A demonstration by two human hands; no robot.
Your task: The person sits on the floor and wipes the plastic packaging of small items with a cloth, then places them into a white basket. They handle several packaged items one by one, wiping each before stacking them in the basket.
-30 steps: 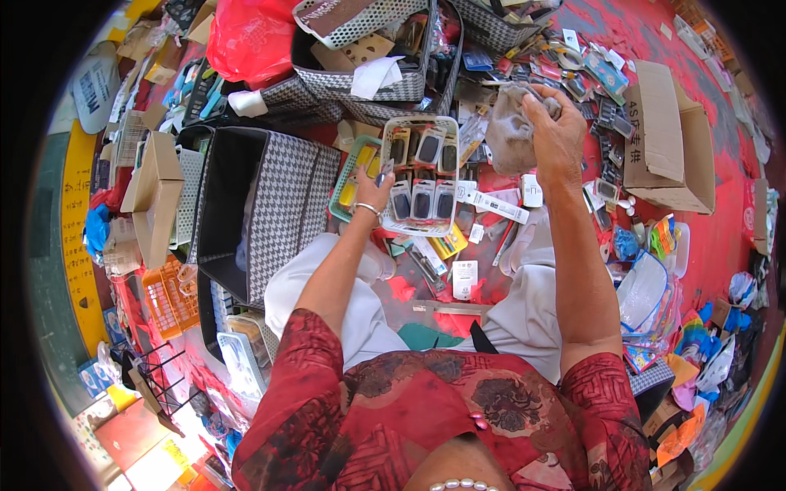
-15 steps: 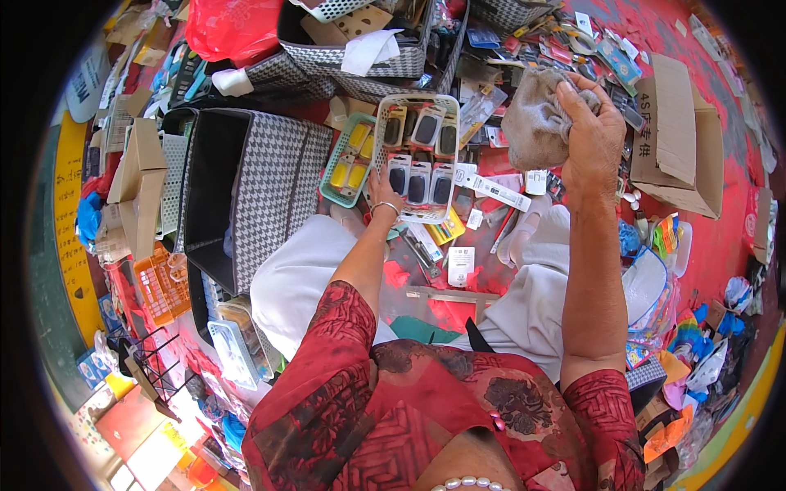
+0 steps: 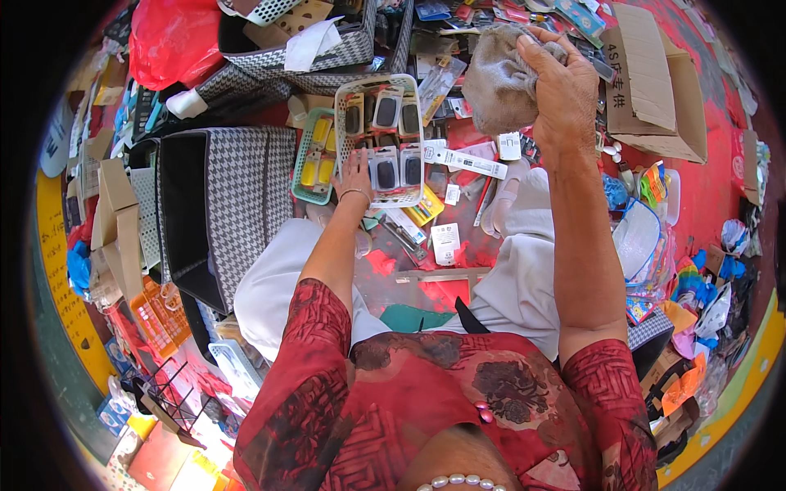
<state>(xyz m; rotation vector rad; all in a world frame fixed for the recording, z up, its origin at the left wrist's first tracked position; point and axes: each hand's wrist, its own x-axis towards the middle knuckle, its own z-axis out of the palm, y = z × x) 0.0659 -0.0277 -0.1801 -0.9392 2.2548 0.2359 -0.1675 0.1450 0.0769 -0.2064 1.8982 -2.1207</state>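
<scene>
My right hand [image 3: 561, 90] is raised high and grips a crumpled grey-brown cloth [image 3: 495, 78] that hangs to its left. My left hand [image 3: 354, 176] rests on the near left edge of a white plastic basket [image 3: 419, 131] filled with several carded dark items. A smaller green basket [image 3: 301, 159] with yellow packets sits just left of the white one. I sit with white-trousered knees spread, and small packets and a long white box [image 3: 467, 161] lie on the red ground between them.
A black-and-white houndstooth storage box [image 3: 237, 204] stands open at my left. Another houndstooth box [image 3: 319, 61] and a red bag [image 3: 168, 37] are behind it. An open cardboard carton [image 3: 651, 86] sits at right. Loose packaged goods crowd the right side; an orange basket [image 3: 155, 315] is lower left.
My right hand has lifted the cloth up off the goods and higher toward the camera. My left hand stays at the white basket's edge.
</scene>
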